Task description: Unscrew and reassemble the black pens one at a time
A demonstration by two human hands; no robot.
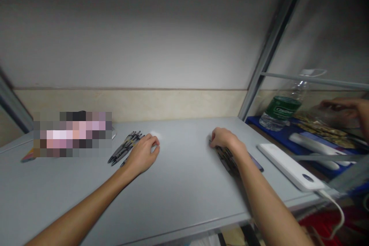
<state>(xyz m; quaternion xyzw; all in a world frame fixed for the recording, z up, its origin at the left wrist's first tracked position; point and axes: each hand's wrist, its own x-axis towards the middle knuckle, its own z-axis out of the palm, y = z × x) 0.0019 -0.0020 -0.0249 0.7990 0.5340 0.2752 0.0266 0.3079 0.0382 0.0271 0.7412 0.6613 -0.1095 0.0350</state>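
My left hand (143, 154) rests on the grey desk, palm down, its fingers loosely curled and thumb slightly apart. Nothing shows in it. Touching or just beside it, on the left, lies a pile of dark pens (124, 148), partly hidden by the hand. Over on the right, my right hand (223, 138) is bent down with its fingers closed at the far end of a second bunch of pens (226, 159). A pen end seems pinched there, though the fingertips are blurred. My right forearm covers part of this bunch.
A dark flat phone-like object (256, 162) lies behind my right forearm. Beside it sits a white power bank (291, 166) with a cable. Beyond the metal rails are a water bottle (281, 109) and another person's hand (343, 105). A blurred-out item (72, 134) stands left.
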